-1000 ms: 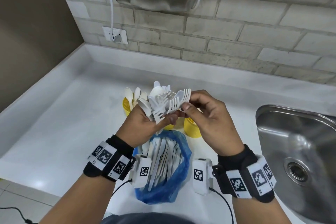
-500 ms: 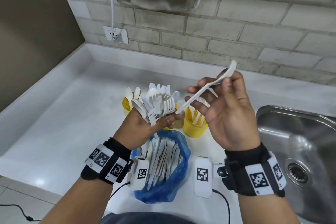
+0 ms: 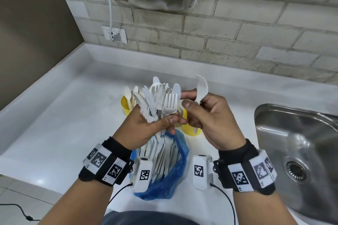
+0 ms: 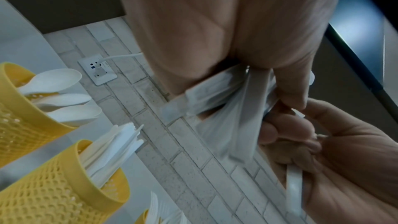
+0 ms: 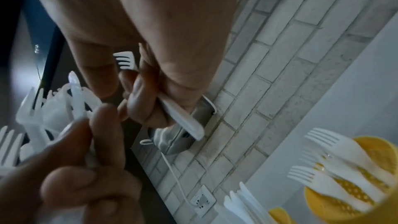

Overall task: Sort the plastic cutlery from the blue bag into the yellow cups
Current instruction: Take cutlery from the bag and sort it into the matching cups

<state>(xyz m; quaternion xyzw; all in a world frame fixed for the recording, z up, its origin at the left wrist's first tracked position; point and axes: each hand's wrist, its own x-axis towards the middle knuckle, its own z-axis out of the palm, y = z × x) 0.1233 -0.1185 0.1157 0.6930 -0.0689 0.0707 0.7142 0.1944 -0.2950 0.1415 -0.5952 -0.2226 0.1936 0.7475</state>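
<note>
blue bag (image 3: 164,175): nearest the person, lying open on the white counter (image 3: 54,124), more white cutlery still inside.
left hand (image 3: 146,128): fingers wrapped round a mixed bunch of forks, knives and spoons (image 3: 159,98), fanned upward above the bag.
right hand (image 3: 210,118): curled, a single spoon (image 3: 201,87) held among its fingers, bowl up; index and thumb reach toward the front fork (image 3: 170,104) of the bunch.
step in hand: likely pulling pieces out one at a time; pinch the fork low at its neck and draw it straight up, so the tines do not snag neighbours and the bunch does not spill.
yellow cups (image 4: 64,193): just beyond the hands, holding spoons, knives and forks apart by kind; largely hidden behind the hands in the head view.
around: steel sink (image 3: 292,151) to the right, wall socket (image 3: 114,34) and brick wall beyond.
</note>
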